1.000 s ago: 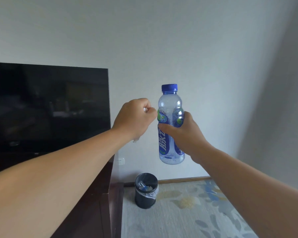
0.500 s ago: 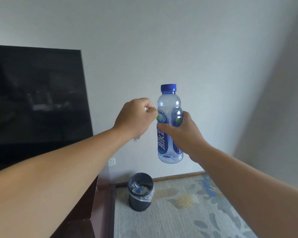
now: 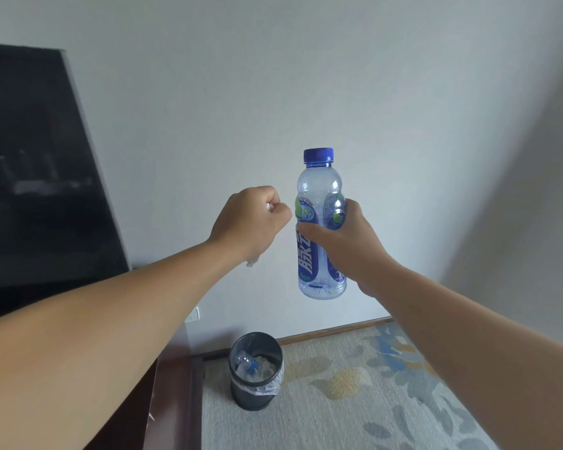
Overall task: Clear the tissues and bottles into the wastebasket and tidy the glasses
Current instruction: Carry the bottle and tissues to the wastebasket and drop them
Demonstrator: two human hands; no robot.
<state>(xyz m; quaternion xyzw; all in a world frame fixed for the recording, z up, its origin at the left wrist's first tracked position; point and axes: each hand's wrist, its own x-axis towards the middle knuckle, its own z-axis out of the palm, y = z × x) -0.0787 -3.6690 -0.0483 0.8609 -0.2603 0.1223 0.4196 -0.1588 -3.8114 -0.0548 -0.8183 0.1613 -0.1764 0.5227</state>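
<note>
Head view, both arms stretched forward.

Right hand (image 3: 348, 241): fingers and thumb wrapped round the middle of a clear plastic bottle (image 3: 319, 190), over its blue label. The bottle is upright, its blue cap on top, droplets on the inner wall, no liquid level visible. It hangs in the air in front of the pale wall (image 3: 338, 76).

Left hand (image 3: 247, 222): curled into a fist around a white tissue (image 3: 251, 262). 1 scrap sticks out below the heel of the hand, and another bit shows at the thumb. The fist sits just beside the bottle, on its left, with a narrow gap between knuckles and plastic. The 2 hands do not touch.

Wastebasket (image 3: 251, 397): black, round, lined with a clear bag, standing on the patterned carpet (image 3: 355, 417) close to the baseboard (image 3: 335, 329). In frame it lies well below both hands, slightly left of the held bottle. Inside are a second bottle (image 3: 246, 360) and crumpled tissues (image 3: 264, 368).

A dark wooden cabinet (image 3: 176, 401) stands just left of the wastebasket, with a black television (image 3: 39, 173) above it. A wall socket (image 3: 193, 315) shows by the left forearm.
</note>
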